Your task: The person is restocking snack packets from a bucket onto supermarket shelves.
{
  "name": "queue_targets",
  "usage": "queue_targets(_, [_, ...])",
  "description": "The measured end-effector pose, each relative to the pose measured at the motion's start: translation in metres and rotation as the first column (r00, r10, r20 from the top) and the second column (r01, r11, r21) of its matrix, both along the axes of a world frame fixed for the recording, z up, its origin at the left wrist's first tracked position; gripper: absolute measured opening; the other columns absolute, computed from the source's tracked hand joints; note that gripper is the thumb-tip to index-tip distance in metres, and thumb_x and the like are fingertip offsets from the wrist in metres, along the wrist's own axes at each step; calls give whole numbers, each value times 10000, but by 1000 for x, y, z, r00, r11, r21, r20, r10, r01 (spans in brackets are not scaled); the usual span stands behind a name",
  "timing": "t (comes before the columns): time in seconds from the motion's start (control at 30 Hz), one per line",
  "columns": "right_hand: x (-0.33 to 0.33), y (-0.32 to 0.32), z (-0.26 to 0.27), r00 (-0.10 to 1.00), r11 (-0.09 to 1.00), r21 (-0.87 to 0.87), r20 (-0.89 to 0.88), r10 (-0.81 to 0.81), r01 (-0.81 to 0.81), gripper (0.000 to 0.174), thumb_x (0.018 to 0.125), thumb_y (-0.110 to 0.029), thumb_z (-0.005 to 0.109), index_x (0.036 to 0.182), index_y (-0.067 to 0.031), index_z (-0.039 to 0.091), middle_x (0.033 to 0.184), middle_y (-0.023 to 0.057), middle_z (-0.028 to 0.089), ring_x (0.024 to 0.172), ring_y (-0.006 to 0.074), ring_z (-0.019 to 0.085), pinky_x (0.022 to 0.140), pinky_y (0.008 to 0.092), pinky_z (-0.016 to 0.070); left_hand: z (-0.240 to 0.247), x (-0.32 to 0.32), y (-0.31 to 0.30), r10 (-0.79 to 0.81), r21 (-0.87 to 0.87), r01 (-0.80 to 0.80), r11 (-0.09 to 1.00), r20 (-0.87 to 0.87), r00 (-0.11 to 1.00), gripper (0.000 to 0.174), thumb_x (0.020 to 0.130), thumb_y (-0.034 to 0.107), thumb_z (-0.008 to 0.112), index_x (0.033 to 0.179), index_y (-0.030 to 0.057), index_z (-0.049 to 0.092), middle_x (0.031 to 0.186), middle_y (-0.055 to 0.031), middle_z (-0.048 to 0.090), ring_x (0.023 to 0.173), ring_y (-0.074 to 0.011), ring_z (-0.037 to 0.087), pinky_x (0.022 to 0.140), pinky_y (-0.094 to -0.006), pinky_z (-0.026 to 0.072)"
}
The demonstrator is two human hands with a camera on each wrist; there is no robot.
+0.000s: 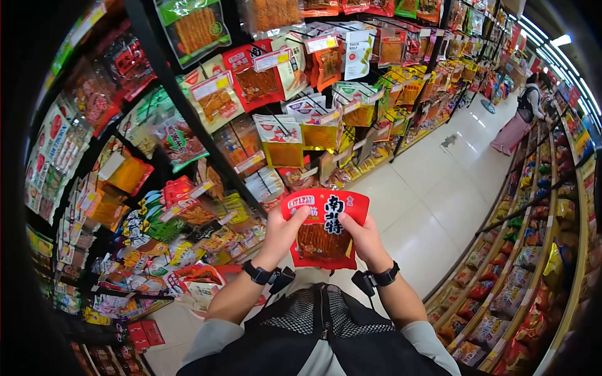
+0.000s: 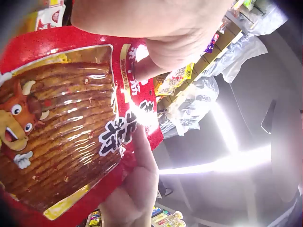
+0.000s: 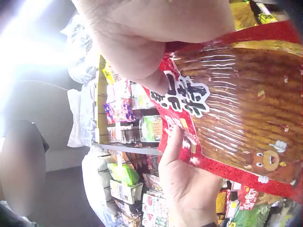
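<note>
Both hands hold one flat red snack packet (image 1: 323,243) upright in front of the chest. My left hand (image 1: 281,237) grips its left edge, thumb laid over the printed front. On the opposite edge, my right hand (image 1: 365,239) pinches it with the thumb near the large black lettering. A clear window in the packet (image 2: 66,137) shows brown ridged strips, with a cartoon bull at its lower corner. Seen from the right wrist, the packet (image 3: 236,104) stays flat between the two hands. Most of the fingers are hidden behind it.
Hanging snack bags (image 1: 257,81) fill the rack ahead and to the left. Lower shelves (image 1: 501,294) of packaged snacks line the right side. Between them runs a pale tiled floor (image 1: 414,207), with another person (image 1: 523,116) standing farther along it.
</note>
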State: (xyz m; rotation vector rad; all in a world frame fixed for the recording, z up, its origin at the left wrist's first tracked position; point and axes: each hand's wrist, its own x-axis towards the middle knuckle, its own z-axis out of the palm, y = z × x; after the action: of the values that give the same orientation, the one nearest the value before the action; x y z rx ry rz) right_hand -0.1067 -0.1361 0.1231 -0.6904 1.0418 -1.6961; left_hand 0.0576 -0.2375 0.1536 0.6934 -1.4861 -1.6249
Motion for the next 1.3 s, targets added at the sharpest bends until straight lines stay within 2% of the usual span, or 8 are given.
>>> queue_targets(0.2, [-40, -76, 33, 990, 998, -3, -126, 61, -61, 278, 997, -201, 594, 1194, -8, 631, 1044, 18, 691, 928, 77, 626, 838, 266, 509, -5, -47, -71, 61, -27, -63, 998, -67, 996, 211, 931, 94, 659, 1105, -26, 658, 989, -47, 712, 877, -100, 651, 798, -271, 521])
queue_targets(0.33, [-67, -154, 49, 952, 995, -56, -301, 61, -81, 282, 1003, -191, 577, 1209, -6, 634, 1045, 13, 691, 924, 74, 623, 835, 252, 501, 15, -69, -128, 203, -128, -208, 970, -53, 978, 224, 908, 133, 702, 1075, -11, 663, 941, -42, 713, 848, -87, 650, 770, -260, 519])
queue_targets(0.4, [-76, -188, 58, 933, 992, -49, -349, 88, -112, 280, 1000, -182, 581, 1207, -2, 636, 1038, 11, 690, 918, 74, 623, 830, 250, 501, 22, -80, -155, 261, -77, -274, 959, -145, 954, 221, 897, 143, 716, 1054, -4, 667, 930, -44, 713, 831, -80, 650, 758, -257, 518])
queue_targets(0.53, [-84, -253, 81, 919, 977, -140, -382, 98, -163, 269, 999, -158, 574, 1212, -4, 633, 1051, 15, 692, 920, 79, 628, 830, 257, 505, 46, -95, -212, 355, -156, -382, 911, -173, 919, 200, 895, 144, 721, 1022, -2, 672, 901, -38, 715, 797, -79, 651, 730, -257, 520])
queue_targets(0.8, [-94, -351, 94, 949, 945, -206, -239, 204, -255, 279, 1003, -166, 577, 1232, -11, 615, 1111, 23, 681, 963, 87, 624, 866, 270, 500, 69, -114, -296, 520, -187, -564, 804, -240, 820, 187, 890, 134, 723, 968, -22, 656, 876, -58, 710, 773, -84, 643, 697, -263, 515])
queue_targets(1.03, [-112, -394, 93, 928, 910, -247, -256, 270, -333, 270, 997, -218, 600, 1136, 4, 665, 1056, 29, 694, 940, 84, 612, 841, 268, 487, 75, -120, -314, 619, -355, -664, 658, -248, 745, 180, 838, 63, 744, 944, -18, 624, 848, -58, 701, 778, -81, 629, 691, -273, 510])
queue_targets(1.17, [-126, -406, 67, 897, 907, -183, -315, 311, -379, 196, 973, -200, 634, 983, -6, 660, 839, -56, 576, 777, 38, 483, 699, 215, 411, 72, -130, -304, 663, -289, -706, 647, -244, 708, 196, 822, 35, 742, 974, -11, 627, 883, -47, 700, 793, -88, 634, 714, -271, 519])
queue_targets(1.3, [-130, -411, 78, 859, 847, -300, -416, 297, -439, 171, 977, -170, 606, 956, -3, 632, 821, -32, 561, 789, 59, 484, 713, 236, 408, 79, -139, -301, 710, -307, -754, 581, -262, 654, 230, 788, 21, 764, 956, 9, 608, 895, -43, 685, 814, -80, 626, 733, -263, 509])
